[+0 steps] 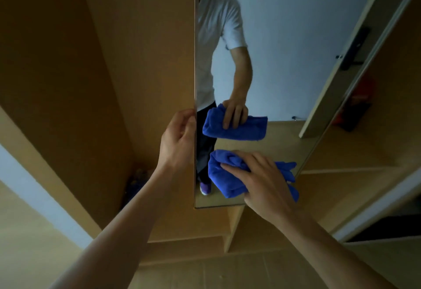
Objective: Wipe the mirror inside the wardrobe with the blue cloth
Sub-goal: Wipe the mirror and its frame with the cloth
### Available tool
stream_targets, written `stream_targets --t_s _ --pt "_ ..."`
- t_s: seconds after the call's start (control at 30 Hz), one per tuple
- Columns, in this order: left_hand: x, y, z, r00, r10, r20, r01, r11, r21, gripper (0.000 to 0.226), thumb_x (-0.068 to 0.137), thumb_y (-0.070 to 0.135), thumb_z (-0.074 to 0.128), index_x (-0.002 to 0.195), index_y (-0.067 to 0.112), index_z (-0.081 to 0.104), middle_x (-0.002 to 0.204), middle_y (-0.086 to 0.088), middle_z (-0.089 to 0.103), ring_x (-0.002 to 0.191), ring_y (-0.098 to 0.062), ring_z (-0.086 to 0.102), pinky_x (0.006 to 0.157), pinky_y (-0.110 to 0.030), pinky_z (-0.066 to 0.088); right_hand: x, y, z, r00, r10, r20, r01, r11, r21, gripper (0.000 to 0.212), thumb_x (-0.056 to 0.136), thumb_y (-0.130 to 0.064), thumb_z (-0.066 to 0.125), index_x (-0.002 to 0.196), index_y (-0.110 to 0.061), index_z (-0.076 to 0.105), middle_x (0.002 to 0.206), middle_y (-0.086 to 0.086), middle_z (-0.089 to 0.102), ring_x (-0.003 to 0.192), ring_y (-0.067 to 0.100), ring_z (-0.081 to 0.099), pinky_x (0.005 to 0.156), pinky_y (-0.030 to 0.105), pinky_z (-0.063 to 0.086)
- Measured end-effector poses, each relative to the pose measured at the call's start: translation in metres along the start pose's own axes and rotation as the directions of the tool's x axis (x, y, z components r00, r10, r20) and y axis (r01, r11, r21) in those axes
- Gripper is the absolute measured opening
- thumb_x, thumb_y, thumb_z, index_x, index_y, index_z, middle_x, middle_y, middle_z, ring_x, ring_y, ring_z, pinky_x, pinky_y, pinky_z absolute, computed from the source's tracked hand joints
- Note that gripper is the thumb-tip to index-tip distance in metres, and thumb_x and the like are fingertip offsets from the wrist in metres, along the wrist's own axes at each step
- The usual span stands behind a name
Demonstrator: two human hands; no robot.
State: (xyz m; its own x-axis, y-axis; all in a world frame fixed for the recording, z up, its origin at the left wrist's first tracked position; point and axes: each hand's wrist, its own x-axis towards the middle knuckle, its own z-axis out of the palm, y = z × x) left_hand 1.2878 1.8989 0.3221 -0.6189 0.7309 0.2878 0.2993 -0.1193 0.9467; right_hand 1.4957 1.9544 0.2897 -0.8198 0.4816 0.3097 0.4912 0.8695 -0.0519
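A tall narrow mirror is mounted on a pull-out wooden panel of the wardrobe. My right hand presses a bunched blue cloth against the mirror's lower part, fingers spread over the cloth. My left hand grips the mirror's left edge at mid height, fingers curled round the panel. The glass reflects the cloth, the hand on it, and a person in a white T-shirt.
The wooden wardrobe panel stands to the left of the mirror. Wardrobe shelves lie to the right and below. A door with a dark handle shows in the reflection. Some dim objects sit low in the left compartment.
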Motion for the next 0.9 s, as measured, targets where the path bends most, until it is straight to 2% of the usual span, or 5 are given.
stream_targets --t_s 0.23,0.47,0.6,0.77,0.9 --pt "0.033 0.090 -0.016 0.978 0.203 0.039 -0.203 0.979 0.006 0.035 0.106 0.034 0.049 0.140 0.028 0.056 0.117 0.028 0.061 0.101 0.023 0.056 0.075 0.001 0.043 0.032 -0.007 -0.094 0.980 -0.079 -0.183 0.063 0.993 -0.096 0.078 0.065 0.000 0.067 0.138 -0.026 0.058 0.139 0.002 0.054 0.115 0.028 0.054 0.089 0.043 0.047" --pt "0.061 0.178 -0.019 0.938 0.347 0.012 -0.347 0.937 0.043 0.038 0.105 0.033 0.052 0.141 0.024 0.048 0.134 0.011 0.060 0.118 -0.004 0.059 0.093 -0.023 0.051 0.076 0.006 -0.175 0.898 -0.196 -0.393 0.126 0.972 -0.198 0.075 0.069 0.004 0.070 0.138 -0.024 0.059 0.139 0.005 0.055 0.113 0.031 0.055 0.086 0.046 0.047" --pt "0.074 0.212 -0.018 0.914 0.404 -0.045 -0.397 0.911 0.114 0.026 0.103 0.035 0.055 0.128 0.030 0.052 0.126 0.003 0.057 0.114 -0.013 0.060 0.100 -0.043 0.053 0.098 0.021 -0.216 0.840 -0.276 -0.466 0.167 0.951 -0.262 0.076 0.070 0.006 0.067 0.139 -0.023 0.057 0.140 0.005 0.053 0.116 0.031 0.053 0.089 0.049 0.045" --pt "0.088 0.251 -0.012 0.857 0.491 -0.157 -0.457 0.864 0.211 0.043 0.103 0.036 0.056 0.144 0.031 0.045 0.118 0.009 0.048 0.104 -0.001 0.055 0.091 -0.028 0.049 0.125 0.038 -0.274 0.744 -0.379 -0.550 0.192 0.910 -0.367 0.076 0.070 0.005 0.064 0.140 -0.023 0.055 0.140 0.007 0.053 0.119 0.032 0.051 0.093 0.050 0.044" --pt "0.096 0.280 -0.005 0.829 0.512 -0.225 -0.456 0.852 0.259 0.057 0.102 0.039 0.056 0.152 0.020 0.036 0.119 0.005 0.046 0.100 0.000 0.053 0.089 -0.030 0.049 0.151 0.046 -0.318 0.667 -0.431 -0.608 0.165 0.881 -0.443 0.073 0.069 0.004 0.062 0.138 -0.021 0.057 0.136 0.007 0.055 0.112 0.030 0.052 0.088 0.046 0.044"
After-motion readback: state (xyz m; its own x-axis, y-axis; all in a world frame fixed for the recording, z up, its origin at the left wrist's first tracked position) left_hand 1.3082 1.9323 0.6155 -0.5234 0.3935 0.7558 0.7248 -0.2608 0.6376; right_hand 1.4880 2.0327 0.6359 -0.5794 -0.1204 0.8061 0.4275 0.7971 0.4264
